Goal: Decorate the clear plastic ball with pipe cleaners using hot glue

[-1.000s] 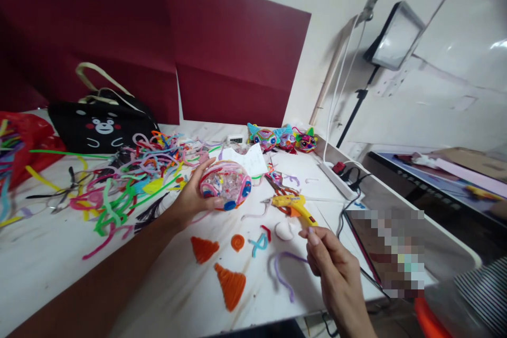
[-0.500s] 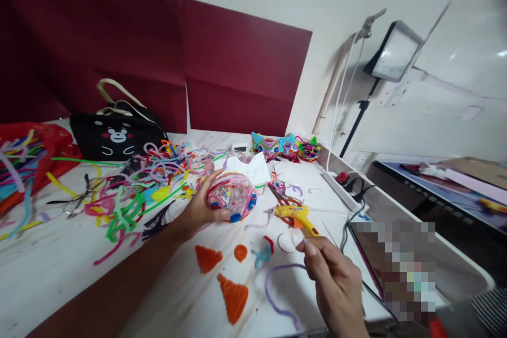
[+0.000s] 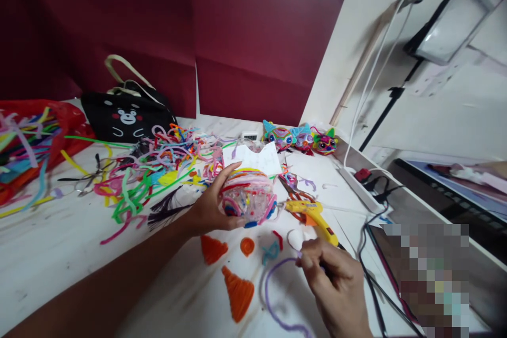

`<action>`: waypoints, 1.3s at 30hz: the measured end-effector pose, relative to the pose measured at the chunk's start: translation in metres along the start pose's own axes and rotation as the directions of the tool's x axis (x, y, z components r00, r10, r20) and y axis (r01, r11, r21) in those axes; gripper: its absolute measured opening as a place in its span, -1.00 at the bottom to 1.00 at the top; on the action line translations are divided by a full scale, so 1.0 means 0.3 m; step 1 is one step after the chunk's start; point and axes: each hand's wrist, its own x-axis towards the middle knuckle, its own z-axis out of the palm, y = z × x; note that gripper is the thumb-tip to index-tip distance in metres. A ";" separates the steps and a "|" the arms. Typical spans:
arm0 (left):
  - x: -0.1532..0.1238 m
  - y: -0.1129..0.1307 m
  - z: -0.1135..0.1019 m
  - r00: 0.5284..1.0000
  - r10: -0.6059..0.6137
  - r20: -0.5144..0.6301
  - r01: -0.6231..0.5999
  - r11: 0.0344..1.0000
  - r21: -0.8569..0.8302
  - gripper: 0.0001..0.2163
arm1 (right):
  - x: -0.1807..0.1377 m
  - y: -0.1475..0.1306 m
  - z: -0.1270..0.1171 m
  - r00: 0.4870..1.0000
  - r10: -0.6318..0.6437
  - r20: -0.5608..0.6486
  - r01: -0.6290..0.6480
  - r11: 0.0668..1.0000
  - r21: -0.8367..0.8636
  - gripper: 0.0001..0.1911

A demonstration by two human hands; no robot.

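Observation:
My left hand [image 3: 214, 210] is wrapped round a clear ball trimmed with coloured pipe cleaners [image 3: 247, 198], its blue parts turned toward the table. Between the pinched thumb and fingers of my right hand [image 3: 330, 274] is the end of a purple pipe cleaner [image 3: 267, 296], which curves down onto the table. A yellow glue gun [image 3: 311, 210] lies to the right of the ball, partly over scissors [image 3: 291, 190]. In front of the ball lie two orange fuzzy triangles [image 3: 238, 293], an orange coil [image 3: 247, 246] and a twisted light blue piece [image 3: 271, 252].
Tangled pipe cleaners [image 3: 158, 163] spread across the left, near glasses [image 3: 92, 173] and a red bag [image 3: 75, 121]. A black bag [image 3: 129, 116], several decorated animal heads [image 3: 281, 137] and a power strip [image 3: 362, 190] stand farther back.
The view has shifted, so most things sit farther right. The ball has turned a little in my left hand. My right hand keeps its pinch on the purple pipe cleaner.

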 end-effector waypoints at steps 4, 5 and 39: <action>-0.014 0.008 0.011 1.000 0.027 0.015 -0.028 0.998 0.062 0.08 | -0.028 0.009 -0.010 0.995 0.059 0.077 -0.059 0.998 0.000 -0.69; -0.016 0.009 0.015 0.999 0.044 0.020 -0.046 0.995 0.089 0.07 | -0.033 0.006 -0.012 0.992 0.078 0.095 -0.079 0.997 0.016 -0.70; -0.029 0.079 0.084 0.970 0.239 0.042 -0.222 0.802 0.554 -0.02 | 0.131 -0.065 0.100 0.940 -0.218 0.262 0.245 0.967 -0.073 -0.83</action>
